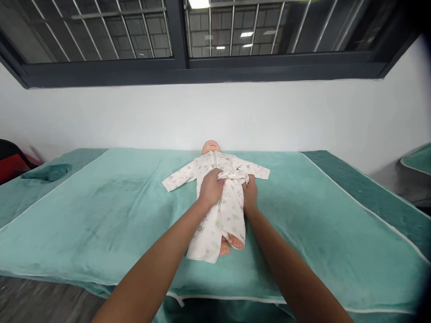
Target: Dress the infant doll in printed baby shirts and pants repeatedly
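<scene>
A baby doll [211,146] lies on its back on a green padded bed, its head toward the wall. It wears a white printed top [205,165] with long sleeves spread to both sides, and white printed trousers [232,206]. Two bare feet [232,244] show at the trouser ends. My left hand [211,187] is closed on the bunched cloth at the doll's waist, left of middle. On the right side of the waist, my right hand [249,193] grips the same gathered fabric. The fingertips of both hands are partly hidden by folds.
The green bed cover [101,215] has white piping. A folded dark green cloth [47,172] lies at the left end, near a red and black object [13,161]. Behind the bed is a white wall [134,114] below a barred window [182,36].
</scene>
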`<action>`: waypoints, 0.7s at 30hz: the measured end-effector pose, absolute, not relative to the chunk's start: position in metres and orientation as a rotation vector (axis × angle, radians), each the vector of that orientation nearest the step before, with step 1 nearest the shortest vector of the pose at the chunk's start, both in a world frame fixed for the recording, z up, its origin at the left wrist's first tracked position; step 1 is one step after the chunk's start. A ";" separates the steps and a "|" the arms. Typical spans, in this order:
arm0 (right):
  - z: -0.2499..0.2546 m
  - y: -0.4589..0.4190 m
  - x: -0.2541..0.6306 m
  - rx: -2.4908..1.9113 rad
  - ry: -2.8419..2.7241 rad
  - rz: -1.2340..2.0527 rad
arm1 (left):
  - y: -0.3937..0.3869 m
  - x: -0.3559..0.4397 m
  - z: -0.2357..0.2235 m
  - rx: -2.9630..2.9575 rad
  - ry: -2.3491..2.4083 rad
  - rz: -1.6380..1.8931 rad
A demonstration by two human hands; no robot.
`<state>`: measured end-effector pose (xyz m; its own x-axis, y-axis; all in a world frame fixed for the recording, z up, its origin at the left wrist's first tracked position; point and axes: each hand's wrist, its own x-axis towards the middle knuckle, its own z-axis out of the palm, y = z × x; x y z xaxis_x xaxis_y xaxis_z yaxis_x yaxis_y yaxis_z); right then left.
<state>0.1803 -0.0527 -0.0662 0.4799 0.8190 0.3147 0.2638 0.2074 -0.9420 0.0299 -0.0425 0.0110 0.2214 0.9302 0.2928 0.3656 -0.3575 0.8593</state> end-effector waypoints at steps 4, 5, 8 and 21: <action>-0.061 -0.066 0.181 -1.263 -1.123 0.564 | -0.041 0.009 0.015 1.702 1.061 0.940; -0.056 -0.072 0.181 -1.215 -1.160 0.601 | -0.041 0.003 0.018 1.651 1.007 0.845; -0.029 -0.089 0.182 -1.064 -1.337 0.771 | -0.044 -0.013 0.027 1.498 0.863 0.648; 0.020 -0.082 0.168 -1.149 -1.441 1.215 | -0.065 -0.014 0.033 1.462 0.810 0.836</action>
